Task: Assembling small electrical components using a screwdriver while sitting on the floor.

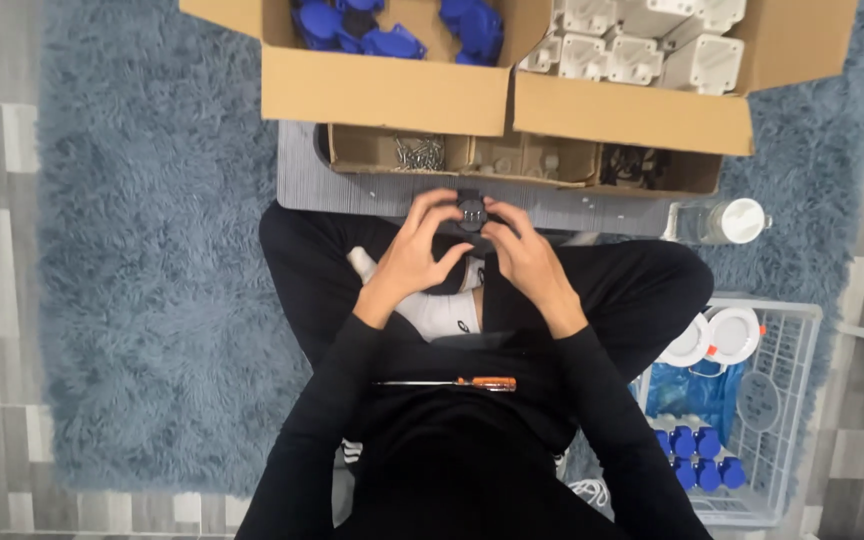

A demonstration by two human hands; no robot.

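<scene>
Closest to the camera, a screwdriver (447,383) with an orange handle is laid across the lap, well below the grip. Above it, a small black part (470,212) is pinched between the fingertips of the left hand (414,252) and the right hand (524,258), both closed on it from either side. Just beyond the grip, a shallow cardboard tray (522,160) of screws and small parts is set on a grey board (297,170). Farther beyond, two cartons are seen, one of blue parts (382,25) and one of white housings (642,45). Right of the grip, a clear bottle (717,221) and a white wire basket (787,400) are placed. Nothing is seen between the hands and the tray.
</scene>
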